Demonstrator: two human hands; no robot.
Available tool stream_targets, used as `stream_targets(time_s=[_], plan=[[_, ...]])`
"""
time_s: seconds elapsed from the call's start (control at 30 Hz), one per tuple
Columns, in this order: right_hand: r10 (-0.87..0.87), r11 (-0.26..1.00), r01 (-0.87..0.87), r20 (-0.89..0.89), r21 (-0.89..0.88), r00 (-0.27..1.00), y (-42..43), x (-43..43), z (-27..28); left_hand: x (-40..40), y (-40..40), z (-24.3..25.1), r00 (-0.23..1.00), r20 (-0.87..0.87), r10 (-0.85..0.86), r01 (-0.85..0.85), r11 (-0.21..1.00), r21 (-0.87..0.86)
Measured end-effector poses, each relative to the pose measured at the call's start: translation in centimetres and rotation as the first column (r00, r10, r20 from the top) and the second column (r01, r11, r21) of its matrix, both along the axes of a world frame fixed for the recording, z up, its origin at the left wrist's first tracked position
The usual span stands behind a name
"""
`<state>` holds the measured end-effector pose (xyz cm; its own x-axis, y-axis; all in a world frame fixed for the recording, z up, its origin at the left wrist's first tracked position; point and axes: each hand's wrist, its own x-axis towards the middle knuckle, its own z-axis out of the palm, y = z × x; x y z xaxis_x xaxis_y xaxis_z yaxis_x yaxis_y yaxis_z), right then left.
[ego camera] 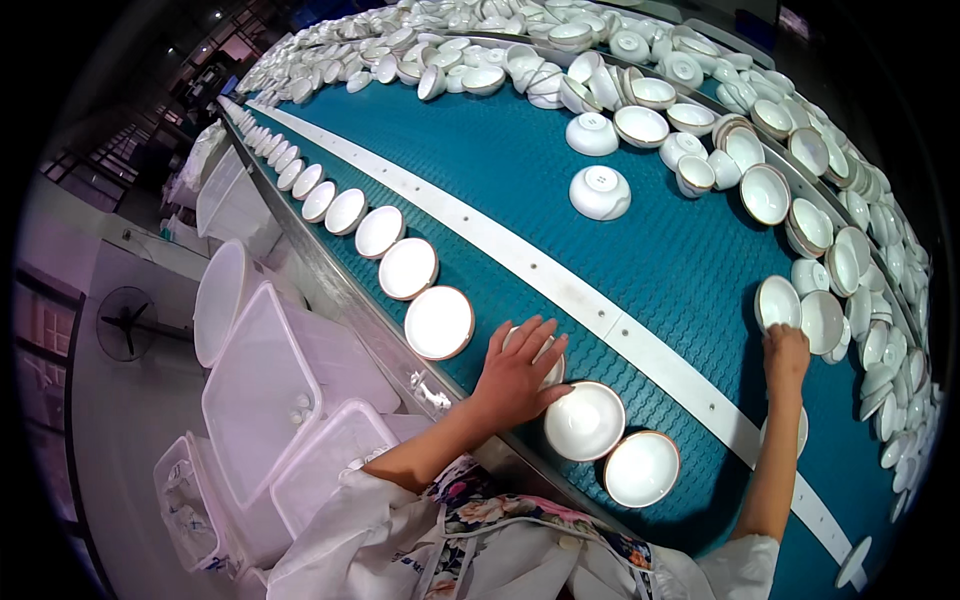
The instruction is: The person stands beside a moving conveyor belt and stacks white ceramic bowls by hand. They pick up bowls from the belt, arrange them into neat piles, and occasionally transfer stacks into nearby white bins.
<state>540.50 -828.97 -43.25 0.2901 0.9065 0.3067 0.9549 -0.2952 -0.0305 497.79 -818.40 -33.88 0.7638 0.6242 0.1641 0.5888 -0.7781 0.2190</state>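
My left hand (517,371) lies spread over a white bowl (553,369), which it largely covers. The thumb reaches the rim of a neighbouring upright bowl (585,421) with a brown edge. Over at the right, my right hand (787,352) is shut on the near rim of a tilted white bowl (777,301). A second tilted bowl (821,322) sits right beside it. Another upright bowl (642,469) stands nearest my body. Under my right forearm, a bowl (802,433) is partly hidden.
A white strip (534,266) with screws divides the teal belt (495,150). Upright bowls (439,322) form a row along the near lane. Heaped bowls (577,82) crowd the far side; an upside-down bowl (600,193) sits mid-belt. Plastic bins (262,397) stand left, beyond the metal edge (330,289).
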Motion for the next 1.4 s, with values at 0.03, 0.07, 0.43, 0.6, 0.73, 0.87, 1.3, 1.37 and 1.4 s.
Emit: stream_targets(time_s=[0.03,0.07,0.43,0.6,0.73,0.87,1.3,1.37,1.4], plan=[[0.036,0.999,-0.036,0.0,-0.014,0.999,-1.5,-2.0,0.7,-1.4,0.7,-0.6,0.999,-0.054,-0.002,0.003,1.0,0.019],[0.085,0.996,-0.085,-0.022,0.005,0.996,-3.7,-3.4,1.0,-1.8,0.6,-0.3,0.997,-0.072,-0.033,0.033,0.999,0.009],[-0.084,0.992,0.049,-0.337,-0.113,0.938,-23.4,-19.1,8.0,-4.1,0.3,0.7,0.962,0.047,0.268,-0.271,0.96,0.065],[-0.129,0.98,0.19,-0.556,0.054,0.821,-24.0,-16.1,11.3,-2.5,-0.7,0.2,0.967,0.031,0.255,-0.256,0.966,0.032],[-0.427,0.875,0.473,-0.299,0.102,0.854,-25.3,-9.2,8.4,2.9,-7.2,2.3,0.989,0.15,-0.021,0.009,0.997,0.079],[-0.476,0.869,0.494,-0.262,0.002,0.839,-28.7,-4.3,3.7,10.6,-19.5,4.8,0.859,0.167,-0.484,0.508,0.846,-0.16],[-0.059,0.998,0.036,-0.472,-0.057,0.88,-48.4,-5.1,7.5,23.2,-33.5,0.6,0.61,-0.088,-0.788,0.746,0.608,-0.272],[-0.03,0.999,0.035,-0.638,-0.004,0.77,-49.7,-1.5,8.5,25.6,-34.9,1.3,0.727,0.023,-0.686,0.671,0.704,-0.23],[-0.021,0.992,0.091,-0.608,0.084,0.794,-49.6,1.0,8.7,27.1,-35.3,1.3,0.785,0.082,-0.614,0.616,0.76,-0.208]])
